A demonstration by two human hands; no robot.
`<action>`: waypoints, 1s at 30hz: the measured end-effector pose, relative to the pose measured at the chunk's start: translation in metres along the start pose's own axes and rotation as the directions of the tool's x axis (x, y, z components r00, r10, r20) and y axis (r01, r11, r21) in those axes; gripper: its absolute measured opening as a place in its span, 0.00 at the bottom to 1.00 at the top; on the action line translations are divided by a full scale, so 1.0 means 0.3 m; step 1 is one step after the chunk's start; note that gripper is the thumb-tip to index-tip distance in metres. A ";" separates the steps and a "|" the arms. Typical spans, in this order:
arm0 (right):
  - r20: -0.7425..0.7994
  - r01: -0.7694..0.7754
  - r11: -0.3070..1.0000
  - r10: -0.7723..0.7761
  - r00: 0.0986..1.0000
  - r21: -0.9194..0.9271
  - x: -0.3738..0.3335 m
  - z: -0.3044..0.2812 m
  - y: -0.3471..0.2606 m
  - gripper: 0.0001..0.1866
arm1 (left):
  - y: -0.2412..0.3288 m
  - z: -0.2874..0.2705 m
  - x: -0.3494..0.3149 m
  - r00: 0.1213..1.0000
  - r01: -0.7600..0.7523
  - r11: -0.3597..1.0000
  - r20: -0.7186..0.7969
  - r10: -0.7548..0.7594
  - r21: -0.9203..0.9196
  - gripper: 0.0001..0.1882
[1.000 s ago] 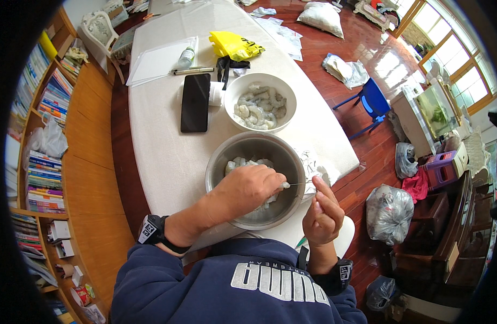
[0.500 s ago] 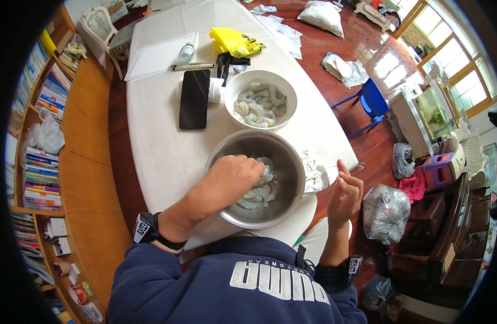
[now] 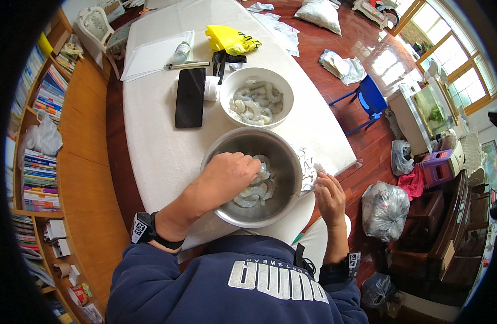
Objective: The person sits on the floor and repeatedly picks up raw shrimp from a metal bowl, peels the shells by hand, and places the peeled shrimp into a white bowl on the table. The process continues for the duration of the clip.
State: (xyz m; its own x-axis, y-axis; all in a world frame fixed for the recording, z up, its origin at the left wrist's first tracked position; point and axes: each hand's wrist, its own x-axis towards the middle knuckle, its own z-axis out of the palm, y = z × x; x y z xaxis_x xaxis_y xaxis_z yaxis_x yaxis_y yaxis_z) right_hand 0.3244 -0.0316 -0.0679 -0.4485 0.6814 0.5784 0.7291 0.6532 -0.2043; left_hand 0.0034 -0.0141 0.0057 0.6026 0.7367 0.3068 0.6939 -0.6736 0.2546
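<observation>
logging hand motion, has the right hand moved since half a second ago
Yes: the right hand has moved left, toward the crumpled white paper beside the metal bowl.

Can pass over the desk left of the steel bowl; meets the white bowl and phone beyond it, crumpled tissue to the right.

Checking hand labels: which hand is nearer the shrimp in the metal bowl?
Left. The left hand is over the metal bowl, close by the shrimp; the right hand is outside the bowl, off its right side.
</observation>
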 end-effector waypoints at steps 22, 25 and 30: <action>-0.087 -0.291 0.395 0.708 0.700 0.871 -0.014 0.007 0.011 0.07 | -0.001 -0.010 -0.002 0.998 0.040 0.998 0.046 -0.038 -0.046 0.08; -0.044 -0.309 0.308 0.769 0.638 0.900 -0.023 0.018 0.017 0.09 | -0.002 -0.008 -0.001 0.998 0.039 0.998 0.046 -0.037 -0.039 0.08; -0.072 -0.357 0.396 0.749 0.659 0.846 -0.035 0.039 0.015 0.11 | -0.005 -0.008 0.000 1.000 -0.004 1.000 0.003 0.004 0.015 0.06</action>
State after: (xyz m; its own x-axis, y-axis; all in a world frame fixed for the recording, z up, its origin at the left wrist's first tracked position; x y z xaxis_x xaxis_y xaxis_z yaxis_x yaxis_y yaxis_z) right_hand 0.3263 -0.0319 -0.0843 0.2878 0.9142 0.2854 0.0114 0.2947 -0.9555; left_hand 0.0016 -0.0132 0.0075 0.6063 0.7343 0.3052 0.6976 -0.6754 0.2393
